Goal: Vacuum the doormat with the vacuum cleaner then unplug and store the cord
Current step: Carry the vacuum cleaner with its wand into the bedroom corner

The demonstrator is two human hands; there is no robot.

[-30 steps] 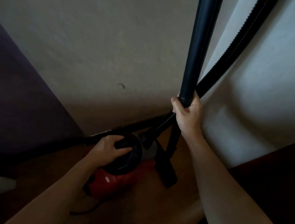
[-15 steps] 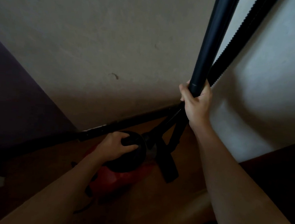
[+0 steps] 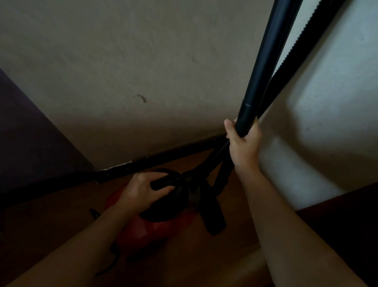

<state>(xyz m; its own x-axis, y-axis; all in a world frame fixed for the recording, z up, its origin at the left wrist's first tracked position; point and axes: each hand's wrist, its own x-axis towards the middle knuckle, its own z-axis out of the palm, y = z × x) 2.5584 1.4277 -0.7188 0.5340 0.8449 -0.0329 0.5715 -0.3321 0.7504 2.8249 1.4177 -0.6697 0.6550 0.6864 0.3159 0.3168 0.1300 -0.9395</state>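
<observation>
— Left hand (image 3: 144, 188) and right hand (image 3: 243, 146): what was held by each?
— One handle (image 3: 164, 183) atop the one red vacuum cleaner (image 3: 150, 230), low by the wall (image 3: 122, 57), was gripped by the left; one black tube (image 3: 273, 57), beside one ribbed hose (image 3: 312, 32), was clasped by the right.

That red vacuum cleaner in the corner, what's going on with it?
A person is handling a small red-and-black canister vacuum cleaner low in a corner of the room. Their left hand grips the black handle on its top, while the right hand holds the long black rigid tube upright, with the ribbed black hose beside it. Whether it is running cannot be told.
</observation>
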